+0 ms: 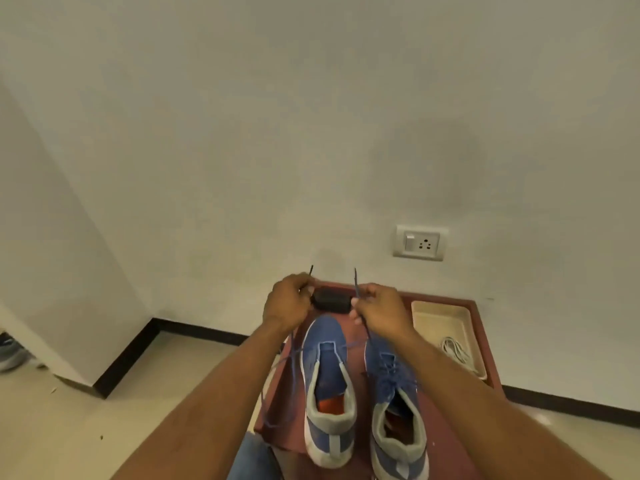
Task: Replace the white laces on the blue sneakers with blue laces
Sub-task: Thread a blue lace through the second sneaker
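1. Two blue sneakers stand side by side, toes toward the wall, on a reddish-brown table (483, 344). Both have grey heel collars, white soles and orange insoles.
2. The left sneaker (327, 386) has its tongue bare and eyelets mostly unlaced; a blue lace (292, 355) crosses it near the toe, its slack looping off the table's left edge.
3. The right sneaker (394, 407) is already laced in blue up the tongue.
4. The left hand (287, 303) pinches one end of the blue lace, its dark tip pointing up above the fingers.
5. The right hand (379, 311) pinches the other end, tip likewise upright, the strand running down to the left sneaker.
6. The white laces (455, 353) lie coiled in a beige tray (440, 311) at the table's right side, well apart from the hands.
7. A small black object (330, 301) sits between the hands, partly hidden; what it is cannot be told.
8. The right sneaker's heel is cut off by the lower frame edge, and the fingertips are hidden behind the knuckles.
9. A wall socket (419, 242) is mounted above the table.
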